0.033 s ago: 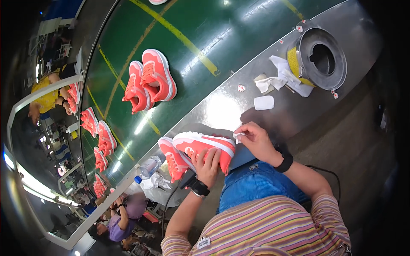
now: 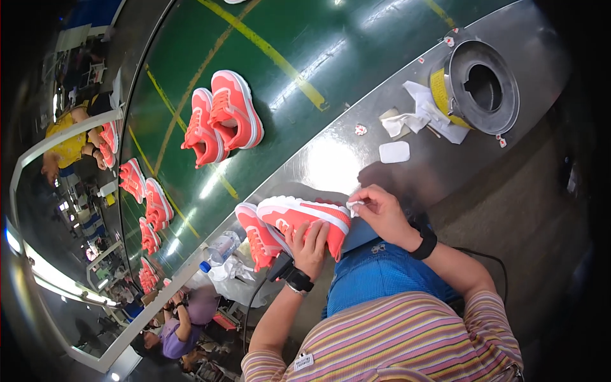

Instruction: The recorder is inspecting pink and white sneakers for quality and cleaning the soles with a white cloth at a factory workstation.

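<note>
At the tabletop's (image 2: 324, 160) near edge, the left hand (image 2: 309, 253) holds a coral shoe (image 2: 302, 213), the right hand (image 2: 386, 218) a white wad (image 2: 353, 207).

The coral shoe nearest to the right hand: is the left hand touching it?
Touching. The head view shows it plainly: the left hand has its fingers laid across the side of the coral shoe, covering part of it.

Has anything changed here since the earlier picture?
Very little: the right hand, with its white wad, seems to have shifted slightly toward the person's body. Nothing was taken up or let go. The left hand still holds the coral shoe, and the pair of shoes beyond looks unchanged.
</note>
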The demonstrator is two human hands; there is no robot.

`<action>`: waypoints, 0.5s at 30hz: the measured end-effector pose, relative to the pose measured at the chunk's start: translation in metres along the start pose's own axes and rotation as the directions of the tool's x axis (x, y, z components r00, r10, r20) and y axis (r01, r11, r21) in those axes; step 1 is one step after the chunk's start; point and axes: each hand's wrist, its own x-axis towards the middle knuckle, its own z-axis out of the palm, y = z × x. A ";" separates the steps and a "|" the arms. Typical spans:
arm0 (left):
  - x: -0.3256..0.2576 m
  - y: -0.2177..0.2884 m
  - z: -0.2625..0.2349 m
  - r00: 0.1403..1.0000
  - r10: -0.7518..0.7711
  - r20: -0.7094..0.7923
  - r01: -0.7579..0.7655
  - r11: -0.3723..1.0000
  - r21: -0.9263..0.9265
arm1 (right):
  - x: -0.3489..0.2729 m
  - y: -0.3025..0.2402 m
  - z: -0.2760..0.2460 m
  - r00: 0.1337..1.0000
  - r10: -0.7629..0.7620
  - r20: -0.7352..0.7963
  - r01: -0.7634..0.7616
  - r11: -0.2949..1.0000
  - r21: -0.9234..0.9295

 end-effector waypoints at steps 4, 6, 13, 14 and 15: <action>-0.011 0.001 0.006 0.998 -0.027 -0.052 0.026 0.999 -0.030 | -0.018 0.005 0.014 0.997 0.082 0.017 -0.082 0.995 0.059; -0.014 0.002 0.008 0.994 -0.025 -0.110 0.023 1.000 -0.017 | -0.022 0.004 0.018 0.995 0.099 0.013 -0.099 0.995 0.012; -0.017 0.002 0.007 0.989 -0.035 -0.144 0.033 0.999 -0.020 | -0.029 -0.001 0.025 1.000 0.014 0.023 -0.008 0.974 -0.228; -0.017 0.002 0.008 0.988 -0.034 -0.148 0.031 0.999 -0.022 | -0.030 -0.001 0.026 1.000 0.012 0.026 -0.005 0.967 -0.255; -0.017 0.002 0.008 0.988 -0.032 -0.152 0.029 0.999 -0.023 | -0.030 -0.002 0.028 1.000 0.013 0.028 -0.006 0.966 -0.260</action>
